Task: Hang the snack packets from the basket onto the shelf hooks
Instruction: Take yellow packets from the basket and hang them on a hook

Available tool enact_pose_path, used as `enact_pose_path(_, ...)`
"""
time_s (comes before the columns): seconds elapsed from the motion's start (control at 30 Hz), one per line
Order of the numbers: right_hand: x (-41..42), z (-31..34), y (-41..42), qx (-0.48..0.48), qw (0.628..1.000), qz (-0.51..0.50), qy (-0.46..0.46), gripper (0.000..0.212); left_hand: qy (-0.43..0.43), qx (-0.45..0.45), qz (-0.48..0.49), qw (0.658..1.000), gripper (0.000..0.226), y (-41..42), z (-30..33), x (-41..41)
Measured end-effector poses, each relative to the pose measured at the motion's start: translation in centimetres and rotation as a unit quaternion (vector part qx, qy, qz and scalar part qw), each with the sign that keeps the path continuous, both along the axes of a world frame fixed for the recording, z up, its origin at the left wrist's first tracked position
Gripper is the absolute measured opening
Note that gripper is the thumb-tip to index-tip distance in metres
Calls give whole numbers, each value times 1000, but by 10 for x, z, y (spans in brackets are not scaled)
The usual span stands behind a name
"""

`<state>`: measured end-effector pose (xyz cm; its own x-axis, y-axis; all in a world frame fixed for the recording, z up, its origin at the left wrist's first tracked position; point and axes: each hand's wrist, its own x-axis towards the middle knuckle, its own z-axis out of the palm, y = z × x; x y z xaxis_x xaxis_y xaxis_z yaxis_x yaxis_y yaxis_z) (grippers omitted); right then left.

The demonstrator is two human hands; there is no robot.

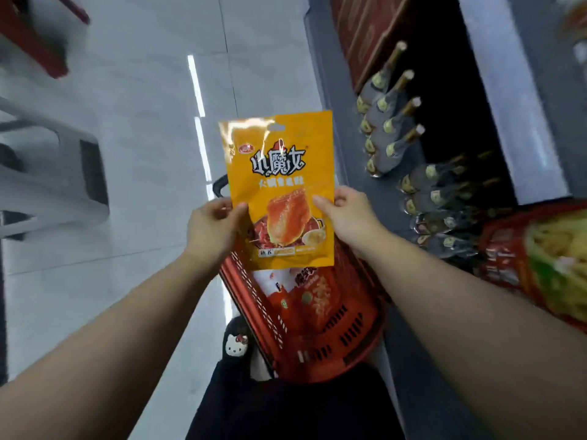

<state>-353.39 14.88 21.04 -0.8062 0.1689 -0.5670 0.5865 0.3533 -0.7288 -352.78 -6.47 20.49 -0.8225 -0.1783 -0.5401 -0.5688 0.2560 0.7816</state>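
Yellow packet (279,188) held above basket (349,328).
Pinched at its side edges by left hand (212,227) and right hand (346,217), hands apart.

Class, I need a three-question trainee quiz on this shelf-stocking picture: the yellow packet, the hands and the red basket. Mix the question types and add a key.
1. True or false: the yellow snack packet is held by both the left hand and the right hand.
2. Where is the red basket? A. on a shelf B. on the floor below the packet C. hanging from a hook
3. Fill in: another packet inside the basket is mostly ____ in colour.

Key: 1 true; 2 B; 3 orange.
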Motion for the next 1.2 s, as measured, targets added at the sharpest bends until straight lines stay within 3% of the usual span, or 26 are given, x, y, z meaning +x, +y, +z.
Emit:
enact_pose_path(0.13, -10, 153, -14, 13, 993, -27, 116, 61, 103, 55, -46, 992, 13, -22, 149, -35)
enact_pose_path(0.27, 12, 310, -20, 38, 970, -88, 221, 41, 213, 95, -124, 964, 9, -23, 296, -50)
enact_pose_path(0.43, 58, 476, -8, 71, 925, -147, 343, 16, 349, 141, -200, 905, 8, -1, 457, -47)
enact_pose_path(0.57, 108, 573, 6, 122, 884, -182, 412, 13, 425, 196, -257, 846, 7, 25, 551, -26)
enact_pose_path(0.73, 184, 633, 29, 198, 854, -248, 413, 20, 453, 230, -339, 792, 12, 74, 613, 17)
enact_pose_path(0.97, 304, 645, 82, 233, 796, -389, 402, 33, 445, 261, -453, 727, 13, 182, 636, 96)
enact_pose_path(1.1, 372, 641, 114, 247, 767, -451, 383, 48, 414, 250, -515, 708, 18, 249, 638, 149)
enact_pose_path(1.2, 416, 638, 133, 271, 741, -493, 367, 47, 394, 239, -547, 699, 20, 293, 640, 191)
